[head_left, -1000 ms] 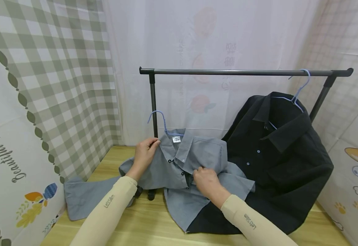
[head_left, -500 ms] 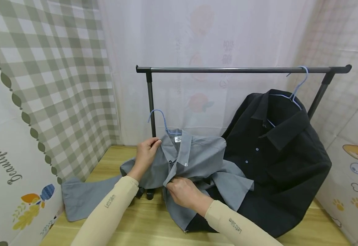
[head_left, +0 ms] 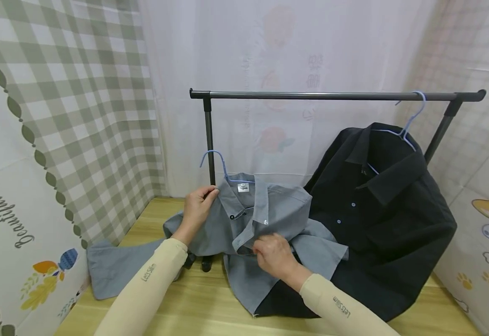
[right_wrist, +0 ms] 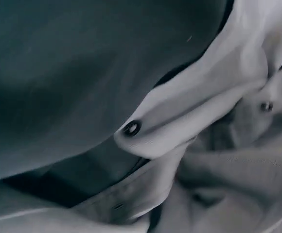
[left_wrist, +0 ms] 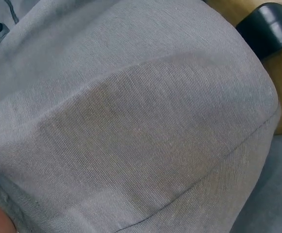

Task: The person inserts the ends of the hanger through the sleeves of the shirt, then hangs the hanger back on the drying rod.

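A grey button-up shirt [head_left: 286, 200] lies over a blue wire hanger [head_left: 223, 161], whose hook sticks up out of the collar. At the shirt's left shoulder, my left hand [head_left: 197, 210] pinches the cloth between thumb and fingers. My right hand [head_left: 275, 255] grips the front placket with curled fingers, and the placket edge folds upward beside it. Grey cloth [left_wrist: 146, 121] fills most of the left wrist view. In the right wrist view, a dark button [right_wrist: 132, 128] shows on the folded placket. The hanger's arms are mostly hidden inside the shirt.
A black rack rail [head_left: 311, 96] crosses the back. From its right end hangs a black shirt [head_left: 387, 238] on another blue hanger [head_left: 414, 116]. A grey sleeve [head_left: 118, 268] spreads left over the wooden table [head_left: 202, 303]. A checked curtain [head_left: 93, 93] borders the left.
My right hand moved left with the shirt's placket, then back a little to the right, and the front now folds open below the collar. My left hand stays at the shoulder.
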A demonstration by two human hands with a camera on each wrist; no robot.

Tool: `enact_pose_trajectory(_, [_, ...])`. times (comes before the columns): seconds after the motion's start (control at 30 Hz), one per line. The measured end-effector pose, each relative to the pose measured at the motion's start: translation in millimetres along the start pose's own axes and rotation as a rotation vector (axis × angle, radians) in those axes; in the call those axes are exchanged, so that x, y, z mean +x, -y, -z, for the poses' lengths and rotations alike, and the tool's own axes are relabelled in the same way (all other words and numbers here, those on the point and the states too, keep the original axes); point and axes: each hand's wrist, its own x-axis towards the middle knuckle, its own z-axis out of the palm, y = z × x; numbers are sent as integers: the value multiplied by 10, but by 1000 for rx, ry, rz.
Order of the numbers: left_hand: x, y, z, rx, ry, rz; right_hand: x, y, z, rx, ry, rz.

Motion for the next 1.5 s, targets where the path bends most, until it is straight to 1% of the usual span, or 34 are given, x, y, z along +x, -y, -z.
enact_pose_trajectory(0.07, [3,7,-3,4,4,-3,30,-107,43,-3,-186,-71])
enact_pose_trajectory(0.17, [7,6,-5,4,12,-4,172,-262,149,9,-402,-218])
enact_pose_trajectory(0.2, [7,7,-7,4,16,-4,233,-306,192,18,-451,-269])
enact_pose_trajectory(0.23, [6,8,-10,4,19,-5,298,-345,237,32,-483,-312])
enact_pose_trajectory(0.27, [5,8,-14,6,22,-3,364,-376,286,40,-482,-351])
enact_pose_trajectory(0.3, [3,8,-18,5,26,-2,431,-399,331,48,-458,-384])
enact_pose_trajectory(0.33, [-1,9,-21,8,29,-5,496,-413,370,54,-412,-416])
enact_pose_trajectory(0.37, [-6,10,-25,11,31,-11,556,-419,402,55,-347,-442])
enact_pose_trajectory(0.47, [-21,11,-44,29,44,-40,696,-409,447,36,-128,-473])
enact_pose_trajectory(0.53, [-34,12,-53,44,60,-68,755,-394,426,21,-46,-476])
enact_pose_trajectory(0.57, [-41,13,-58,51,69,-78,775,-387,408,23,-34,-470])
enact_pose_trajectory(0.63, [-52,10,-66,58,89,-95,802,-381,364,47,-43,-446])
enact_pose_trajectory(0.73, [-64,0,-74,69,110,-117,828,-377,294,98,-94,-379])
enact_pose_trajectory(0.83, [-64,-17,-74,72,131,-135,835,-388,242,115,-140,-307])
enact_pose_trajectory(0.9, [-59,-24,-66,66,149,-132,825,-403,235,105,-146,-296])
enact_pose_trajectory(0.93, [-56,-28,-57,60,157,-122,814,-417,238,94,-139,-302])
enact_pose_trajectory(1.03, [-40,-20,-18,29,165,-61,765,-483,277,73,-105,-340])
enact_pose_trajectory(1.13, [-23,0,41,-8,157,16,701,-592,348,52,-63,-369])
enact_pose_trajectory(1.23, [-15,39,101,-25,152,72,616,-716,428,44,-11,-402])
enact_pose_trajectory(1.37, [-19,97,163,-38,142,98,489,-849,516,94,73,-481])
enact_pose_trajectory(1.43, [-25,119,175,-44,135,93,443,-887,547,141,109,-517])
enact_pose_trajectory(1.5, [-34,134,172,-41,141,85,421,-900,570,179,142,-535])
